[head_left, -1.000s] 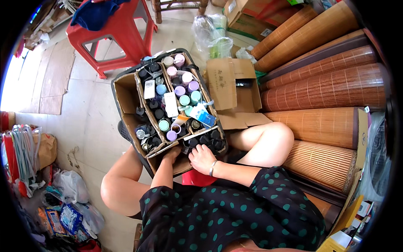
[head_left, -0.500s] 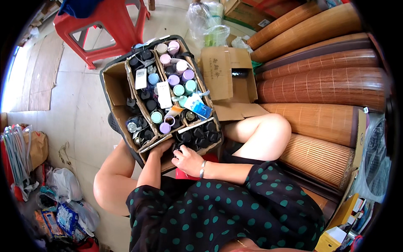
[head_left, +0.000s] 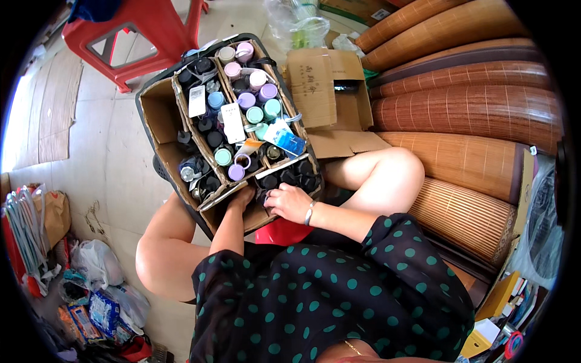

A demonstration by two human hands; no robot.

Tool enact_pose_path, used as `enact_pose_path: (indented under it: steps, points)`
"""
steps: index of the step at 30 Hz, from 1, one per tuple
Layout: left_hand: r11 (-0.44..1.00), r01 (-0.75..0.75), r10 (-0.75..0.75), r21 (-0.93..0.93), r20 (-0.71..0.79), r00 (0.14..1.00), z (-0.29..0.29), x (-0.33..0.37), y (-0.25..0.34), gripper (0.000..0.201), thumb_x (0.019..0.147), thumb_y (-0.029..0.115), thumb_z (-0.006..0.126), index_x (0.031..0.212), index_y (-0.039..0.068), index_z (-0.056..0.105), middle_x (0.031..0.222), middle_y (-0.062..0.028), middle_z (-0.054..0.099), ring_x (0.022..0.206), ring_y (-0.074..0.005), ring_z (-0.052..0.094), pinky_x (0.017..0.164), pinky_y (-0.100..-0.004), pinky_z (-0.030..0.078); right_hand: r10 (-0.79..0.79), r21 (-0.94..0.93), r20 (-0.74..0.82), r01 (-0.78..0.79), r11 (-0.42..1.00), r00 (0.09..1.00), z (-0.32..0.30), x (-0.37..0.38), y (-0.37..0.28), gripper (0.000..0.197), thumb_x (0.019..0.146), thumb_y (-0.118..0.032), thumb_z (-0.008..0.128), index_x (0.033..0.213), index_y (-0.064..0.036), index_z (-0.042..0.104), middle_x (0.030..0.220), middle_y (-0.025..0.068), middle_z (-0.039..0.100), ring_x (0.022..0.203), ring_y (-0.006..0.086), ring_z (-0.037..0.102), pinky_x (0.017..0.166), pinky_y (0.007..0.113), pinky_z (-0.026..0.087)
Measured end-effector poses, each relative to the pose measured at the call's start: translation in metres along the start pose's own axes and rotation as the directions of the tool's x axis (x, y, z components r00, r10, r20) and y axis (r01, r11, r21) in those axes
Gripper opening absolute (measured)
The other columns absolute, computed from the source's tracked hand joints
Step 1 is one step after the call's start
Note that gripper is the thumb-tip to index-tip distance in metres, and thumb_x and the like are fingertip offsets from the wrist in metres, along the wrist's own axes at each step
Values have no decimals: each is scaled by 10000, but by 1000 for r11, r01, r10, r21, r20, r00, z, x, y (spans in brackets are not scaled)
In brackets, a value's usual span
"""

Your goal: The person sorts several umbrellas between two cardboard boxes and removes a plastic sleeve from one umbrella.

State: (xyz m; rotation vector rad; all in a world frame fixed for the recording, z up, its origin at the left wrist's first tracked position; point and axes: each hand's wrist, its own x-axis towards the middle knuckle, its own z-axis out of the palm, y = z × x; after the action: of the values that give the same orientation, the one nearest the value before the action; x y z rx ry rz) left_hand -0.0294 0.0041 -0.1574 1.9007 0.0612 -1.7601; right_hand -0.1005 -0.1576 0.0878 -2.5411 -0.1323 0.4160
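Note:
A black crate (head_left: 143,114) split by cardboard dividers stands between my knees. Folding umbrellas fill most of it on end, their round handle ends up: pink, purple (head_left: 246,100), mint (head_left: 255,114) and black. White tags (head_left: 232,123) and a blue tag (head_left: 285,138) lie on top. My left hand (head_left: 244,197) reaches down into the near compartment, its fingers hidden behind the cardboard edge. Just right of it, my right hand (head_left: 290,202) rests with bent fingers at the black umbrellas (head_left: 288,176) in the near right corner. What its fingertips grip is too dark to make out.
Rolled bamboo mats (head_left: 466,118) are stacked along the right. An opened cardboard box (head_left: 311,91) lies beyond the crate's right side. A red plastic stool (head_left: 136,39) stands at the far left. Plastic bags and packets (head_left: 100,311) sit on the floor at lower left.
My right hand has shifted right, and its fingers now lie lower against the black umbrellas. My left hand stays down in the near compartment. The whole view has shifted slightly.

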Motion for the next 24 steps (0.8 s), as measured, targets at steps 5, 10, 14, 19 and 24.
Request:
enact_pose_path:
  steps: [5, 10, 14, 19, 24]
  points:
    - [960, -241, 278, 142, -390, 878, -5, 13, -59, 489, 881, 245, 439, 1311, 11, 440, 1364, -201, 422, 1291, -294, 371, 1061, -358, 277, -8, 255, -355, 105, 961, 935, -77, 22, -1, 69, 755, -122, 650, 821, -105, 662, 773, 65, 636, 704, 231, 616, 646, 328, 510]
    - [819, -339, 409, 463, -55, 911, -38, -172, 90, 379, 893, 264, 445, 1081, -32, 590, 1067, -262, 587, 1032, -407, 548, 893, -404, 432, 717, 611, -450, -401, 682, 533, -106, 13, 205, 341, 822, -260, 631, 1064, -26, 583, 942, 127, 657, 819, 209, 633, 706, 326, 499]
    - [778, -535, 580, 331, -48, 813, -46, -260, 139, 247, 879, 167, 520, 986, -25, 634, 873, -204, 648, 806, -354, 630, 753, -361, 490, 941, 840, 202, -541, -23, 273, -75, 42, 306, 667, 865, -567, 483, 1256, -27, 485, 1027, 124, 635, 859, 213, 607, 772, 343, 476]
    - [620, -679, 784, 393, -339, 520, -37, -261, 214, 225, 815, -7, 548, 1024, 19, 625, 968, -148, 632, 913, -279, 606, 823, -350, 463, 711, 950, -93, -150, 272, 697, -83, 114, 224, 623, 937, -542, 310, 1018, -29, 654, 755, 84, 660, 655, 171, 605, 626, 292, 477]
    - [221, -514, 930, 829, -20, 367, -18, -176, 315, 322, 802, 141, 600, 1121, 100, 587, 1214, -94, 547, 1252, -289, 397, 1080, -539, 165, 625, 922, -274, 15, 387, 731, -42, 148, 230, 220, 875, -183, 548, 988, -22, 647, 869, 102, 661, 845, 193, 622, 748, 293, 479]
